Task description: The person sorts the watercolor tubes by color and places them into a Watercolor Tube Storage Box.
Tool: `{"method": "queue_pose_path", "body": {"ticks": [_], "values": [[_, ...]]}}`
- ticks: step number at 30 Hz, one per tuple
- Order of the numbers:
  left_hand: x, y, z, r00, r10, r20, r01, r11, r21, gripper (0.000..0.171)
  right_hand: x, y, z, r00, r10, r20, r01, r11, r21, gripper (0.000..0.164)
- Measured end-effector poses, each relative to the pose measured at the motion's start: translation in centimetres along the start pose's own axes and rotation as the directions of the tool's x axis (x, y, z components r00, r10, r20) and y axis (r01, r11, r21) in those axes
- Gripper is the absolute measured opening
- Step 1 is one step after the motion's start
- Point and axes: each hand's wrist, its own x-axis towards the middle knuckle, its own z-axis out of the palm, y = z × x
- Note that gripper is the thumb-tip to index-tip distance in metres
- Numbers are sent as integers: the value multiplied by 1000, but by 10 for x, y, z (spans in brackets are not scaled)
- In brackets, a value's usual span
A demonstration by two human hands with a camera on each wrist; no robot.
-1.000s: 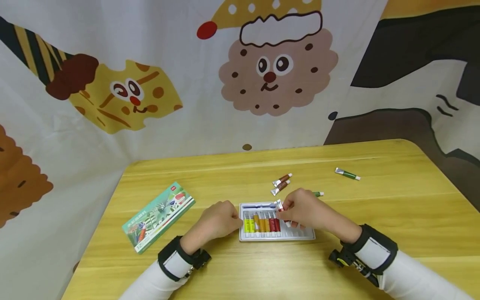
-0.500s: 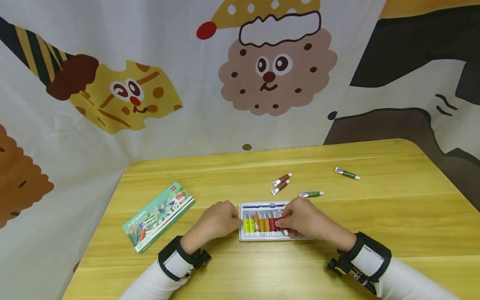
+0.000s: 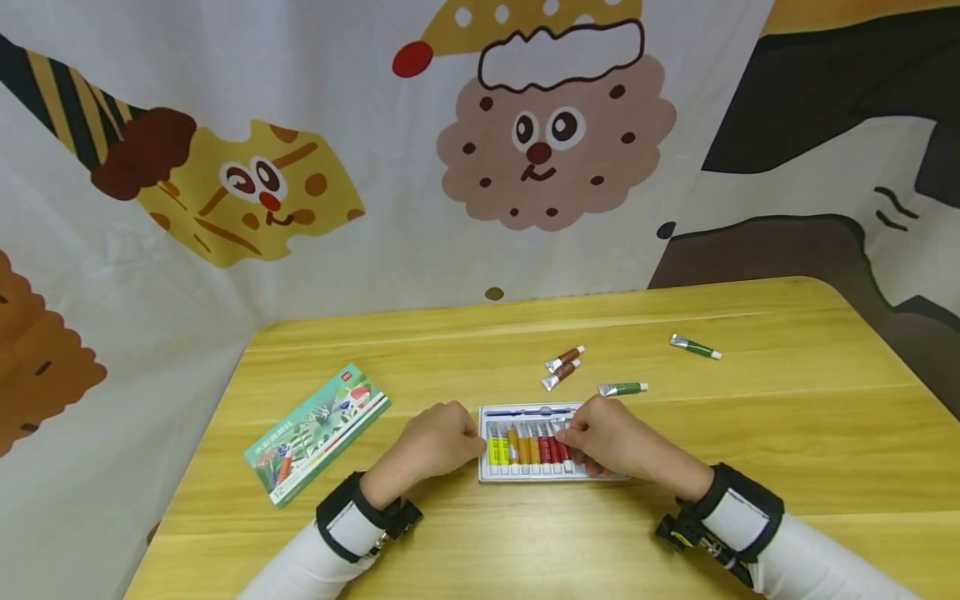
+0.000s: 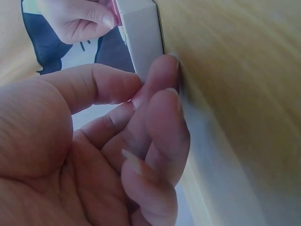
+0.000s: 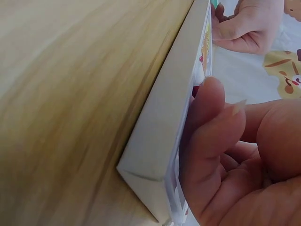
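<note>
A white plastic tray [image 3: 525, 480] lies on the table, with a row of yellow, ochre and red paint tubes and a thin blue brush [image 3: 517, 412] along its far side. At the tray's left end, my left hand [image 3: 441, 439] pinches the rim between thumb and fingers; in the left wrist view the thumb meets the curled fingers [image 4: 164, 117] at the tray's corner. My right hand [image 3: 617, 433] is over the right part of the tray, pinching a red paint tube [image 3: 565, 451] at the end of the row. That hand hides the slots beneath it.
Behind the tray lie two brown paint tubes [image 3: 562, 367]. One green tube [image 3: 624, 388] is just beyond my right hand, another green tube [image 3: 695, 347] farther back right. A green paint box [image 3: 318, 435] lies at left. A printed curtain [image 3: 375, 275] hangs behind the table.
My right hand has lowered the red paint tube into the tray, beside the other red tubes, and shifted slightly left and down. My left hand has stayed at the tray's left end.
</note>
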Motion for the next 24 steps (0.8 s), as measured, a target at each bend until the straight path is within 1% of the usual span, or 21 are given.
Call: {"method": "queue_pose_path", "body": {"ticks": [3, 8, 11, 18, 24], "values": [[0, 0, 0, 1000, 2, -4, -2, 1000, 4, 38, 1, 1, -1, 1000, -6, 23, 6, 1000, -23, 36], [-1, 1, 0, 1000, 7, -15, -7, 1000, 16, 34, 0, 3, -3, 996, -51, 74, 55, 997, -52, 31], [-1, 1, 0, 1000, 5, -14, -5, 1000, 14, 34, -1, 3, -4, 994, -58, 92, 65, 995, -70, 31], [-1, 1, 0, 1000, -1, -10, 1, 1000, 9, 34, -2, 1, -3, 997, -56, 51, 61, 993, -104, 29], [-1, 1, 0, 1000, -7, -9, 7, 1000, 10, 34, -5, 0, -6, 996, -81, 39, 84, 992, -89, 29]]}}
